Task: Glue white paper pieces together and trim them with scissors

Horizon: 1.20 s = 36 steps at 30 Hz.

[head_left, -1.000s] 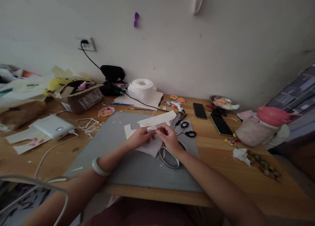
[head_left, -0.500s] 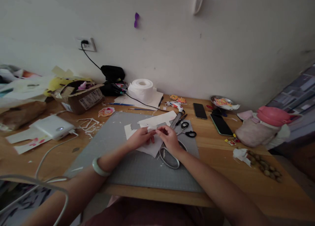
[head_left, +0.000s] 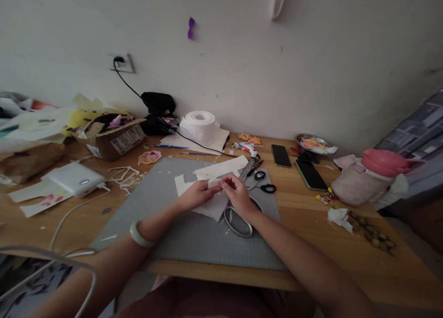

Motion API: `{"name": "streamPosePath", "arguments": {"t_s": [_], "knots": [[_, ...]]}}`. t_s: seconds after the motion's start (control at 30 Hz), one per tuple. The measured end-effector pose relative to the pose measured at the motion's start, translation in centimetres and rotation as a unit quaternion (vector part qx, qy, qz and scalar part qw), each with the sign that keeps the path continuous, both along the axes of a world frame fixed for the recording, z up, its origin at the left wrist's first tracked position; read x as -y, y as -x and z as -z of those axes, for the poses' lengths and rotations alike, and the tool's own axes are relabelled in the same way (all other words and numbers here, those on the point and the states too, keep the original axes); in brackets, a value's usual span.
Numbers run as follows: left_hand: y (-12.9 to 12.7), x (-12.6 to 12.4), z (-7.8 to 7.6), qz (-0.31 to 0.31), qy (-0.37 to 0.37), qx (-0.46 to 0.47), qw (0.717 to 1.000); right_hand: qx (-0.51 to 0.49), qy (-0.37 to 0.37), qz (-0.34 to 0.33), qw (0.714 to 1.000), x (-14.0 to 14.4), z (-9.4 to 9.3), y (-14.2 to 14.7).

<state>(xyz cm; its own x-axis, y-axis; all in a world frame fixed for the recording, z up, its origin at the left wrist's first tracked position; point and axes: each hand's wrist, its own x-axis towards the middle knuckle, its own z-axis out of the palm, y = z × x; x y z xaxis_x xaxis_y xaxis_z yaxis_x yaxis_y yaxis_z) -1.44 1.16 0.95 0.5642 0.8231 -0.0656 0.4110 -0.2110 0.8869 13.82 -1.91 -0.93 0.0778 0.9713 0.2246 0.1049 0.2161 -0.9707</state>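
Between the fingertips of both hands is a small piece of white paper (head_left: 213, 183). My left hand (head_left: 196, 195) pinches it from the left, and my right hand (head_left: 238, 195) grips its right end. Fingers hide part of it. Beneath the hands, sheets of torn white paper (head_left: 211, 209) lie on a grey cutting mat (head_left: 173, 244). A white paper strip (head_left: 223, 166) rests just beyond the hands. Close to my right hand are a grey-rimmed oval loop (head_left: 242, 230), partly covered by the wrist, black-handled scissors (head_left: 265, 184) and a metal ruler (head_left: 246, 170).
Behind the mat stands a white paper roll (head_left: 198, 126). Two phones (head_left: 281, 156) lie to the right, near a pink-lidded bottle (head_left: 372, 179). On the left are a cardboard box (head_left: 110, 135), a white power bank (head_left: 74, 178) and its cable. A glue gun (head_left: 251, 149) trails a black cord.
The fingers of both hands have shifted slightly on the small paper piece. My left fingers now lie straighter beneath it. Everything else stays in place.
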Motion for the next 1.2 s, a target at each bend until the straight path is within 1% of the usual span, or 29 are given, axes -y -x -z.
{"name": "streamPosePath", "arguments": {"t_s": [0.1,0.27,0.43,0.57,0.7,0.87,0.97,1.07,1.13,1.2], "knots": [[0.0,0.0,-0.1,0.011,0.026,0.015,1.0,-0.018,0.015,0.0,1.0,0.0,0.0,0.0],[0.0,0.3,-0.5,0.01,0.054,0.015,0.998,-0.011,0.02,-0.016,1.0,-0.1,0.0,0.1],[-0.1,0.3,-0.5,-0.029,0.067,0.092,0.993,-0.031,0.04,0.008,0.999,-0.3,0.0,-0.1],[-0.1,-0.2,-0.1,-0.063,0.064,0.109,0.99,-0.03,0.043,0.009,0.999,-0.3,0.0,-0.2],[-0.1,-0.8,0.3,-0.054,0.062,0.121,0.989,-0.032,0.033,0.005,0.999,-0.3,0.1,-0.1],[-0.1,-0.8,0.0,-0.061,0.027,0.114,0.991,-0.019,0.006,0.007,1.0,-0.2,0.1,0.0],[-0.1,-0.8,-0.2,-0.093,0.0,0.091,0.992,0.012,0.01,-0.014,1.0,0.0,0.1,0.0],[0.0,-0.9,-0.2,-0.121,-0.05,0.06,0.99,0.049,0.002,-0.042,0.998,0.1,0.1,0.0],[-0.1,-0.9,-0.2,-0.125,-0.079,0.042,0.988,0.069,-0.02,-0.057,0.996,0.2,0.0,0.0],[-0.1,-0.7,-0.3,-0.12,-0.084,0.03,0.989,0.078,-0.037,-0.066,0.994,0.3,-0.1,0.0]]}}
